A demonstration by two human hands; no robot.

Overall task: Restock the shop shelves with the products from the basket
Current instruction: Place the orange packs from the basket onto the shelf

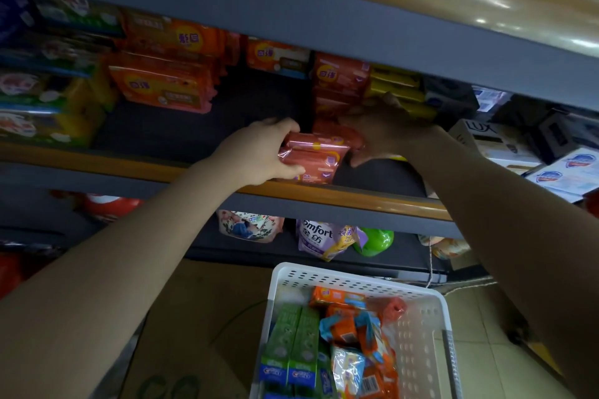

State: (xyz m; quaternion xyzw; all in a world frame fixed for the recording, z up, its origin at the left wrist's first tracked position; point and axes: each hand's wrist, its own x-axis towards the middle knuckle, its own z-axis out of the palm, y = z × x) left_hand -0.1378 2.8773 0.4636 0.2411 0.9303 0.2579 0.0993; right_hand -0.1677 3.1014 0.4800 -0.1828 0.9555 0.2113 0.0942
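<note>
I see my left hand wrapped around a pink-red soap pack, thumb on top and fingers curled under its near edge, holding it at the front lip of the middle shelf. My right hand lies just beside it, fingers spread and pressed against the stack of matching pink-red packs standing behind; it closes on nothing that I can make out. Next to that stack sit yellow bars, and further right a white box reading "LUX" and white boxes with a red-and-blue shield badge. To the left are orange packs with a yellow round logo whose writing is too blurred for me to read, then green and yellow packs.

On the shelf below stands a purple pouch marked "Comfort" with Chinese characters, touching a green plastic bottle and near a floral pouch.

The white perforated basket sits on the floor below, holding green cartons with blue ends, orange soap packs and a pink roll.
</note>
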